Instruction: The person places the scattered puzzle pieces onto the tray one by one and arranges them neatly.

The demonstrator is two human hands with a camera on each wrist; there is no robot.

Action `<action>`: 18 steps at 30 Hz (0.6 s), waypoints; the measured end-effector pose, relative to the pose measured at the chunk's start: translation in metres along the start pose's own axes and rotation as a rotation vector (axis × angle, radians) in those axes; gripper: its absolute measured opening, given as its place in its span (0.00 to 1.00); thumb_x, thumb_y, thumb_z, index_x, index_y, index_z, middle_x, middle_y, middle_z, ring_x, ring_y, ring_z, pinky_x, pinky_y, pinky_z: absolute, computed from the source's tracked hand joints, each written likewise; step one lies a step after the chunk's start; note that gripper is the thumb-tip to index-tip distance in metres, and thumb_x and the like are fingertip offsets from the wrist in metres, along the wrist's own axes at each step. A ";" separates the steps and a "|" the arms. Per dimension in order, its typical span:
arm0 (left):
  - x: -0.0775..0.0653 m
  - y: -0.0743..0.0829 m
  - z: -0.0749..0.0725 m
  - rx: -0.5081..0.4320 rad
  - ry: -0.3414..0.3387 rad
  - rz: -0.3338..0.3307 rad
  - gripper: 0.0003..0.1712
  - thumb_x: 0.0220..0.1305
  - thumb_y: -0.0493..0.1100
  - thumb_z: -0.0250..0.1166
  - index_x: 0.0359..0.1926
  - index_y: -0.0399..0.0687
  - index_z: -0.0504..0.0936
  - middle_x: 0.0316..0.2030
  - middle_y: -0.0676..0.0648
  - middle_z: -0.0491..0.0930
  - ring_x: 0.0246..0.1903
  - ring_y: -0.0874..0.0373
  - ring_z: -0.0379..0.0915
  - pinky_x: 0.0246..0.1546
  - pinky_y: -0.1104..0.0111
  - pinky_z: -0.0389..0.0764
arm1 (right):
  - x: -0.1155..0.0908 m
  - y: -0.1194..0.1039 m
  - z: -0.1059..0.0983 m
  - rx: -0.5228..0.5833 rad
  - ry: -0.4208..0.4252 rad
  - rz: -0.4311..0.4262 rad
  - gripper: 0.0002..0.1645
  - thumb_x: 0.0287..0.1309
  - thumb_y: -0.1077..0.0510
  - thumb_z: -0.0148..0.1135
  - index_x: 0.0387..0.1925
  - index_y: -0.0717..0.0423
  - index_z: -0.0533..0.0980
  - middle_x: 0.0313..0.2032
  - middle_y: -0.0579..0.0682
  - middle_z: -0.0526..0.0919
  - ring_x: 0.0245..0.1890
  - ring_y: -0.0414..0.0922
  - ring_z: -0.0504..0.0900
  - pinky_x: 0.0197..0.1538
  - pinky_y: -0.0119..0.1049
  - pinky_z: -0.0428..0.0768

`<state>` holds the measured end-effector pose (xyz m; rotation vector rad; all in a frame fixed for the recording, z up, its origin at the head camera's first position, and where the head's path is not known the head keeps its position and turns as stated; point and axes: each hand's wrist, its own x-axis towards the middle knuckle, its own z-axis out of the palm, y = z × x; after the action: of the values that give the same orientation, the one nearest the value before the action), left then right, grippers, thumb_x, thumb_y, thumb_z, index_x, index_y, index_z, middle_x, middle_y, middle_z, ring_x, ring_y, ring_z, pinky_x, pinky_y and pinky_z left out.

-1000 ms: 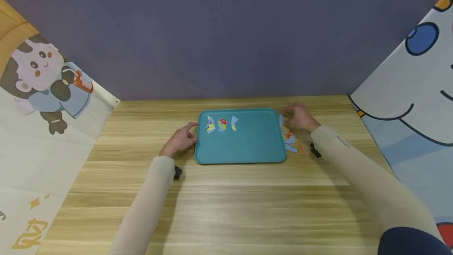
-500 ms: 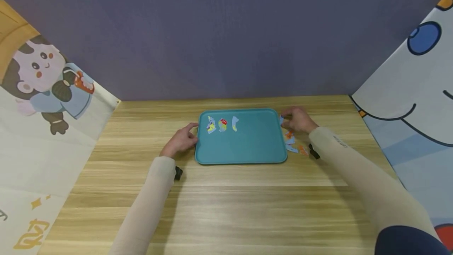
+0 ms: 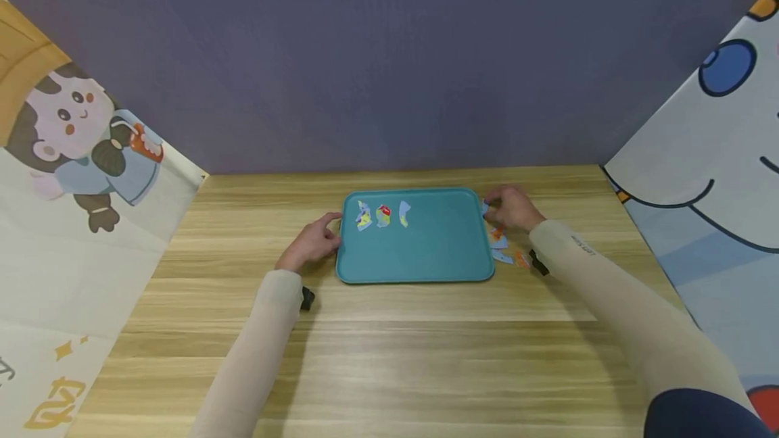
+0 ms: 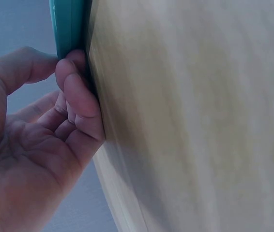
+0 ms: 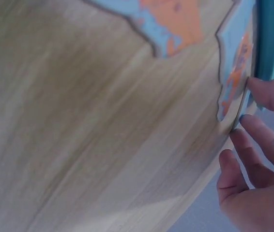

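Observation:
My left hand [image 3: 312, 242] holds the left edge of a teal tray [image 3: 420, 255]; its fingertips lie against the rim in the left wrist view. At the tray's right side, my right hand [image 3: 514, 208] pinches a thin light-blue puzzle piece [image 5: 244, 110] by its edge, between thumb and fingers. Much of that piece is hidden by the hand and seen edge-on. Nearby on the table are a blue-and-orange puzzle piece [image 5: 235, 72] and another orange-and-blue piece [image 5: 175, 24]. Three pieces lie apart in a row on the tray, one of them a curved light-blue piece [image 3: 404, 213].
A wooden table [image 3: 389, 357] carries the tray. More loose pieces, including a light-blue piece [image 3: 502, 257] and an orange piece [image 3: 521, 259], lie along the tray's right edge. A dark wall [image 3: 389, 73] rises behind, with cartoon-printed panels at both sides.
My right hand has come down onto the light-blue piece beside the tray's upper right and now pinches it. My left hand and the tray have stayed in place.

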<state>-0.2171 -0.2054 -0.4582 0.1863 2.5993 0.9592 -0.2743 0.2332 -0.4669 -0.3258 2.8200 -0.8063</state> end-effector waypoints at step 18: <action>0.000 0.000 -0.001 0.013 -0.006 -0.019 0.36 0.62 0.38 0.57 0.70 0.49 0.57 0.33 0.43 0.80 0.28 0.55 0.75 0.30 0.65 0.73 | -0.014 -0.003 -0.020 0.068 0.121 -0.089 0.23 0.52 0.59 0.67 0.48 0.68 0.78 0.50 0.65 0.78 0.56 0.63 0.68 0.61 0.56 0.59</action>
<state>-0.2176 -0.2059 -0.4579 0.1676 2.5981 0.9340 -0.2648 0.2444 -0.4473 -0.4074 2.8988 -0.9690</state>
